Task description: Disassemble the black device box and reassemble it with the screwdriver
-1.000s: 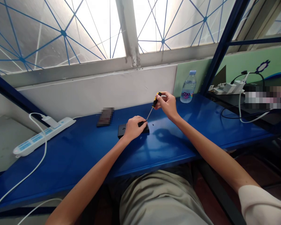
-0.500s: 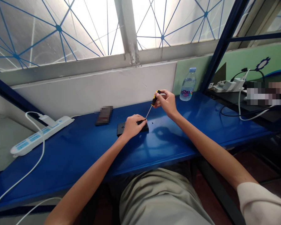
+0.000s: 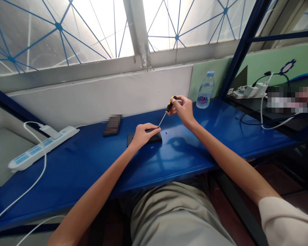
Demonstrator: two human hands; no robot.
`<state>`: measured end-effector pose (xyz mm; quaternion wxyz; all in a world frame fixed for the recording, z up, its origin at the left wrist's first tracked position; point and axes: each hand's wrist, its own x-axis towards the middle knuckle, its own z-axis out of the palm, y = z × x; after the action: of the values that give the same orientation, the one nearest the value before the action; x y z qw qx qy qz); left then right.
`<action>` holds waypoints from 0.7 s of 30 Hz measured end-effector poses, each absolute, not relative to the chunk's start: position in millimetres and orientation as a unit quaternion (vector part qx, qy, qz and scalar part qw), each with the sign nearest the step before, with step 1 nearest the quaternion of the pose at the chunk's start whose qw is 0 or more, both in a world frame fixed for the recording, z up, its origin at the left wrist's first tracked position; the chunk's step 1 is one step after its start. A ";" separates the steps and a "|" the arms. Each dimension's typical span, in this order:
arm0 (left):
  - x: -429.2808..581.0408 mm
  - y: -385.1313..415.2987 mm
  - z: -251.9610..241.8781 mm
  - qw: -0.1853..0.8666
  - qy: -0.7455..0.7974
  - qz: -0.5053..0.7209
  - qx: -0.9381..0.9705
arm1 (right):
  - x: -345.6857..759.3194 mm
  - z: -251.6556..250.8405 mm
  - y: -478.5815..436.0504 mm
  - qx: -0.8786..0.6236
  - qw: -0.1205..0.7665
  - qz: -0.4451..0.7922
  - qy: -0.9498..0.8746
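Observation:
My right hand (image 3: 184, 110) is closed around the black and yellow handle of a screwdriver (image 3: 171, 104). The shaft slants down to the left, and its tip meets the fingertips of my left hand (image 3: 142, 134). There, the thumb and index finger are pinched together; whatever sits between them is too small to make out. Beneath my left hand a flat black box (image 3: 157, 137) lies on the blue table, partly covered by the palm and fingers. A tiny dark piece (image 3: 166, 133) rests on the table just right of the box.
Behind the box to the left lies a dark, blurred-out flat object (image 3: 113, 125). A white power strip (image 3: 45, 148) with a cable runs along the left side of the blue table (image 3: 97, 164). At the back right stands a water bottle (image 3: 205, 90), with chargers and cables (image 3: 256, 89) farther right.
My left thumb and index finger have drawn closer together at the screwdriver's tip. The screwdriver keeps almost the same slant. The whole view has shifted slightly.

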<state>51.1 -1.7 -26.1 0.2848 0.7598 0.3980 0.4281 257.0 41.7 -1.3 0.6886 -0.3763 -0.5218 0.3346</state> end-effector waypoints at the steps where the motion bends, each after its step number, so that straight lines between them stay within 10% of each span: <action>1: 51.0 -2.0 -25.5 0.291 0.400 0.430 0.755 | 257.1 -1.0 41.6 -0.375 0.689 0.337 -0.521; 21: 51.0 2.1 -29.9 0.430 0.403 0.487 0.645 | 254.3 -0.2 39.7 -0.370 0.697 0.368 -0.492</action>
<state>51.0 2.1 -29.9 0.4301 0.6448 0.4025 0.4871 254.3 39.7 -0.2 0.6970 -0.3701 -0.4917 0.3681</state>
